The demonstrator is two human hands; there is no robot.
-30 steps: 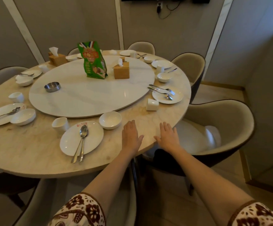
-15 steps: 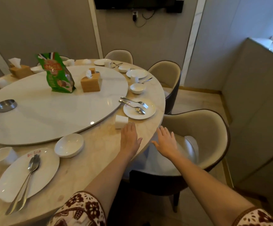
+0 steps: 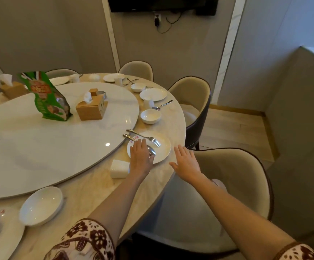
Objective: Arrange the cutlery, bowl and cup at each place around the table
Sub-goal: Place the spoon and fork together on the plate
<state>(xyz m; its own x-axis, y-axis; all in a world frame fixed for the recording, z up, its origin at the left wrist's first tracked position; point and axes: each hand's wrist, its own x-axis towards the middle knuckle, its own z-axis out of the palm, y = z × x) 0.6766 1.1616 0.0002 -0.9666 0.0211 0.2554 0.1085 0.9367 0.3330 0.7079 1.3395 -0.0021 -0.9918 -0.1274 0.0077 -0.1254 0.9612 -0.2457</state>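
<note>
The left hand (image 3: pixel 141 158) lay palm down, its fingers stretched flat over the near part of a white plate (image 3: pixel 161 145). It covered the middle of a spoon (image 3: pixel 152 152), whose bowl showed beside the thumb, and no finger was seen curled round anything. The right hand (image 3: pixel 187 162) hovered just beside it over the bench (image 3: pixel 175 124) edge, fingers straight and spread, holding nothing. A fork (image 3: pixel 148 138) lay across the same plate, tines toward the bench edge. A white cup (image 3: pixel 119 168) sat just left of the left wrist. A small bowl (image 3: pixel 150 116) stood farther along, between that plate and the next setting. The big turntable (image 3: pixel 58 147) carried a green bag (image 3: pixel 48 96) and a tissue box (image 3: pixel 91 108). A padded chair (image 3: pixel 236 177) stood under the right arm.
</note>
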